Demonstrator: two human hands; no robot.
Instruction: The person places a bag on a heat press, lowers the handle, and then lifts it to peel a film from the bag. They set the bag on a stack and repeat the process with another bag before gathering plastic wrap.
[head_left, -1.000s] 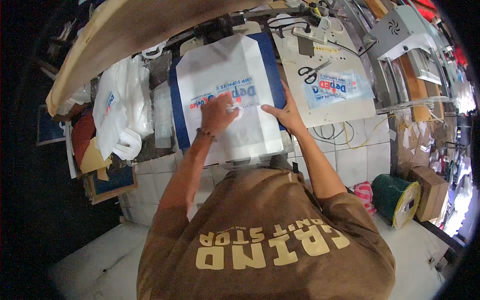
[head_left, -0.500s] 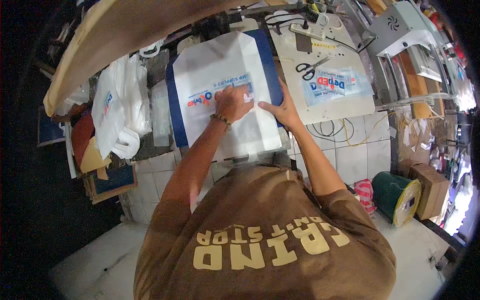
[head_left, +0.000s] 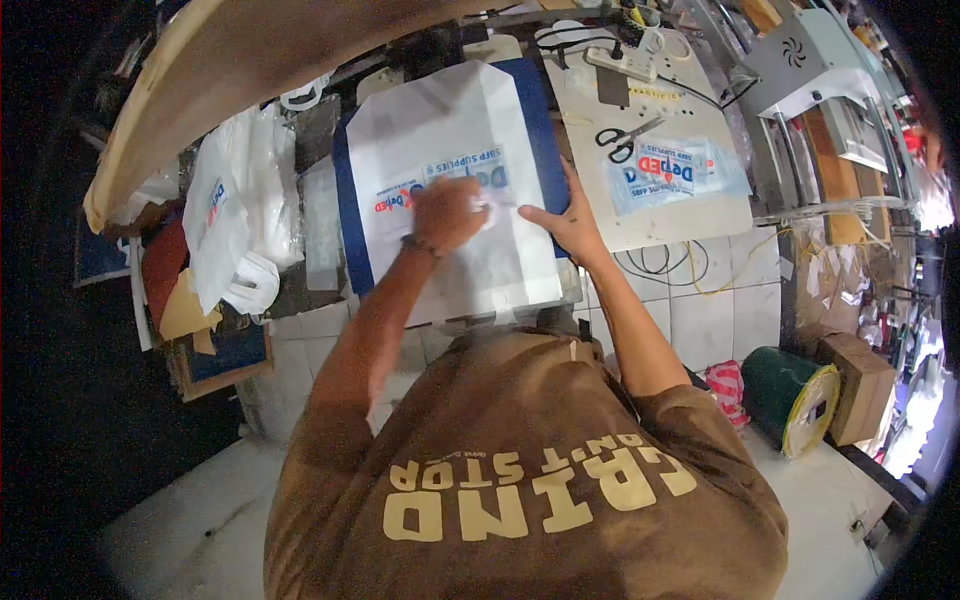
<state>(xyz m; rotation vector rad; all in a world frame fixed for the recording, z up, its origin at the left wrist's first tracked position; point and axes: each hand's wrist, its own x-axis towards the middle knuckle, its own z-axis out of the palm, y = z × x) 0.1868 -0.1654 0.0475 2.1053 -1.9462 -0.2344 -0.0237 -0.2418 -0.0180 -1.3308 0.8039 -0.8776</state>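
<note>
A white bag with blue and red DepED lettering lies flat on a blue board. My left hand is over the printed part, its fingers bunched and blurred by motion. A bit of white shows at its fingertips, too smeared to make out. At the right edge, my right hand rests its thumb on the bag while its fingers wrap round the board's side, partly hidden.
Black-handled scissors and a clear printed plastic piece lie on the pale board at right, below a power strip. More white bags hang at left. A grey machine stands at upper right; a green spool sits lower down.
My left hand has shifted slightly left over the print and blurred, uncovering more of the lettering on its right. My right hand keeps its place at the edge.
</note>
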